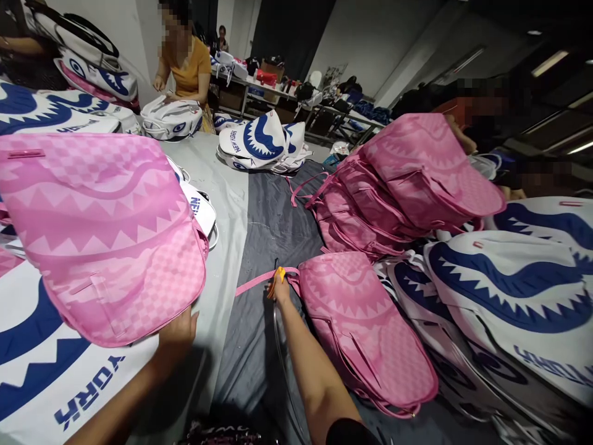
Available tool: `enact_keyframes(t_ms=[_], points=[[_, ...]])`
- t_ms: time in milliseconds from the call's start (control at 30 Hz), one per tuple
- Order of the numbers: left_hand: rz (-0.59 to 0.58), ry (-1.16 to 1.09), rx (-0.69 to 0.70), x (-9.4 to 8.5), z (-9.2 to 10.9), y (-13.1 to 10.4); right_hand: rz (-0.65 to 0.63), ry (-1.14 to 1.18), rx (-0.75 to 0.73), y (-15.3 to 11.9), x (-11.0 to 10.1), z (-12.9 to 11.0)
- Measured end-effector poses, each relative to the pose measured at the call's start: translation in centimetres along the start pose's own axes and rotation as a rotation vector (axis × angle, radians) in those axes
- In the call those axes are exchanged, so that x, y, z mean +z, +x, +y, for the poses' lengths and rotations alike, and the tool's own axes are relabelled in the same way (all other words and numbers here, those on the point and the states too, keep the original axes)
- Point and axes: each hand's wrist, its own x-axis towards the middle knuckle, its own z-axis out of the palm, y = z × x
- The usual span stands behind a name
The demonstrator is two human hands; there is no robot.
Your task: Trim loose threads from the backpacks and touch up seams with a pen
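A large pink shark-tooth backpack [115,222] lies on white-and-blue bags at the left. My left hand [180,327] is at its lower edge, the thumb side partly hidden under it; fingers show apart at the edge. Near the middle my right hand [278,289] is closed around a small yellow-orange tool [280,274], beside a pink strap [254,282]. That strap belongs to a pink backpack [361,321] lying right of my right forearm. A thin cord runs down from my right hand.
Stacked pink backpacks [398,185] stand at the right, beside piled white-and-blue bags [509,284]. More white bags [259,142] sit farther back on the grey-covered table [227,185]. A person in a yellow top [192,71] works beyond the far left edge.
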Motion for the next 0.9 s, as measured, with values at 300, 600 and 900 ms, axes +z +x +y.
enact_keyframes(t_ms=[300,600,900], points=[[-0.041,-0.023,0.303,7.9,8.7,4.5,-0.017,0.363,0.115,11.1,-15.8,-6.7],[-0.277,0.049,0.224,18.2,16.0,33.4,-0.126,0.271,0.138,24.0,-22.3,-9.5],[-0.080,0.066,-0.105,25.4,14.7,43.9,-0.263,0.238,0.115,30.7,-20.7,-6.6]])
